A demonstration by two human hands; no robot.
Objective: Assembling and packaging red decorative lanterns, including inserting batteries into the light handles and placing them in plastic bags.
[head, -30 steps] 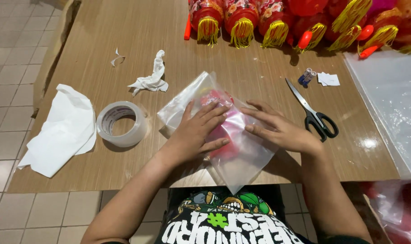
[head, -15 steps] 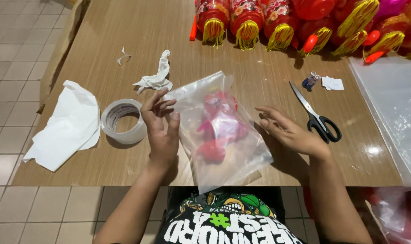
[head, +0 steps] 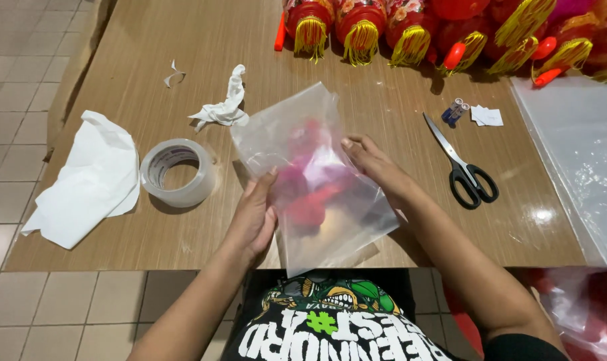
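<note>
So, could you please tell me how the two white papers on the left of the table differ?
The large white sheet lies spread fairly flat by the table's edge, left of the tape roll. The small white scrap is crumpled into a twisted wad further in. Both are white and untouched by either hand.

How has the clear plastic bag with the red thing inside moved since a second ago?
Yes. The clear plastic bag, which lay flat on the wooden table, is now lifted and tilted upright between both hands, beside the unmoved tape roll.
</note>
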